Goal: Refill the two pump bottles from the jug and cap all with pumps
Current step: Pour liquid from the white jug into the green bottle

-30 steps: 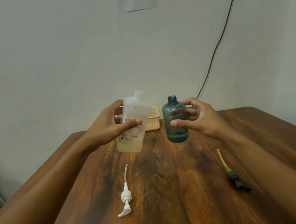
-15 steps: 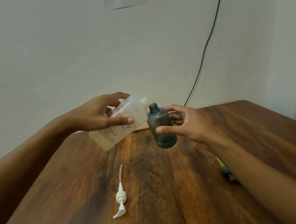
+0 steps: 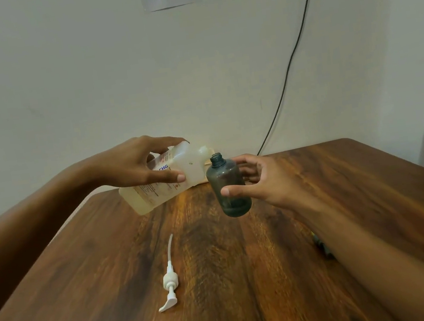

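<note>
Since a second ago the jug has gone from nearly upright to lying close to level, and both arms have risen a little above the table. From the head camera, the left hand grips the translucent jug round its middle, thumb underneath and fingers over the top, with the yellowish liquid pooled toward the base end. Its white spout points right and sits just beside the open neck of the blue-grey bottle; whether they touch cannot be told. The right hand holds that bottle in the air, thumb across the front and fingers curled behind, neck leaning slightly toward the jug. A darker band shows at the bottle's bottom. A white pump lies on the wood below, tube pointing away. A dark pump peeks out from behind the right forearm. A black cable runs down the wall.
</note>
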`<state>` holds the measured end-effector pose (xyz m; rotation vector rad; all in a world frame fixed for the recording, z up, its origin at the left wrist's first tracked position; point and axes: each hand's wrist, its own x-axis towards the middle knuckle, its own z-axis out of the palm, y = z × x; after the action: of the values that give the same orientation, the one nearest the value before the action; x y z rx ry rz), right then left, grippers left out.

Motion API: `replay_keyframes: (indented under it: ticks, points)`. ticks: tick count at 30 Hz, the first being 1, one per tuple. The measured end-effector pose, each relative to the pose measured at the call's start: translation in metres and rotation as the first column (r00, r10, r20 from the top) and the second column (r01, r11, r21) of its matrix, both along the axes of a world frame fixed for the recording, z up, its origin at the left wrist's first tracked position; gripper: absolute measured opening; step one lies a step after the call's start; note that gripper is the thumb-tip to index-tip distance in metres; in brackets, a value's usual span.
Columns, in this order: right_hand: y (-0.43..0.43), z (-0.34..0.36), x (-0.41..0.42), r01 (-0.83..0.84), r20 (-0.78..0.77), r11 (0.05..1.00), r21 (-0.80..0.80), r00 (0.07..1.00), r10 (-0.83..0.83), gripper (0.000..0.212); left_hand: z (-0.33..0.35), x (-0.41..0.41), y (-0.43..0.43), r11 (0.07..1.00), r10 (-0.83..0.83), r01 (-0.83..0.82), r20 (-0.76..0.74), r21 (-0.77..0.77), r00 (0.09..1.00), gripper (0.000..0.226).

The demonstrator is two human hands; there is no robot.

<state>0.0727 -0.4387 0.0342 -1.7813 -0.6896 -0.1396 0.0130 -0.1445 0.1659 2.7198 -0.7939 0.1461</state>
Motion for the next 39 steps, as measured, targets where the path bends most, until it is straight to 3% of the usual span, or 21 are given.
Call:
replay_keyframes:
  ticks: [17,39]
  points:
    - [0.003,-0.016,0.001,0.024,-0.013,1.0,0.002,1.0,-0.024,0.068,0.011,0.004,-0.007,0.981,-0.002,-0.001,0.019,0.194,1.0,0.084]
    - [0.003,-0.021,-0.006,-0.005,-0.009,1.0,0.003,1.0,0.005,0.08,0.021,0.005,-0.016,0.957,0.003,-0.004,0.003,0.29,1.0,0.092]
